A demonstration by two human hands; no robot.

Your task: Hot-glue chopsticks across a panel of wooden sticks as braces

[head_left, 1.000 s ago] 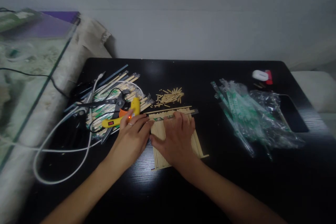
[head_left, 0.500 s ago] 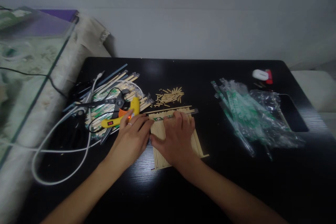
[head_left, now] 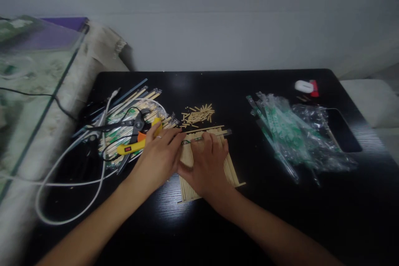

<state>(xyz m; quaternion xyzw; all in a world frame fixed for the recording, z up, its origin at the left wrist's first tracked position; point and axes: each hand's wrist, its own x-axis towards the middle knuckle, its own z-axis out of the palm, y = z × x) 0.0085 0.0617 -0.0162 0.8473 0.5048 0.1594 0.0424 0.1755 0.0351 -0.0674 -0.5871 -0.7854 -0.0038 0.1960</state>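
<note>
A flat mat of wooden sticks (head_left: 232, 168) lies on the black table (head_left: 280, 216). My right hand (head_left: 207, 164) lies flat on the mat, fingers stretched toward its far edge, where a wrapped green-printed stick (head_left: 199, 138) lies crosswise. My left hand (head_left: 158, 153) rests at the mat's left edge, its fingers reaching onto that far edge beside the right fingers. Just left of it lies a yellow and orange glue gun (head_left: 137, 144) on a heap of wrapped chopsticks (head_left: 124, 131).
Black pliers (head_left: 137, 121) and white and black cables (head_left: 71, 183) lie at the left by a glass tank (head_left: 34, 83). Short stick offcuts (head_left: 198, 114) sit behind the mat. Empty plastic wrappers (head_left: 293, 133) pile up at the right, with a white and red object (head_left: 305, 87) beyond.
My left hand has slid forward and right, its fingers now on the mat's far edge and partly covering the glue gun's tip. The right hand stays on the mat.
</note>
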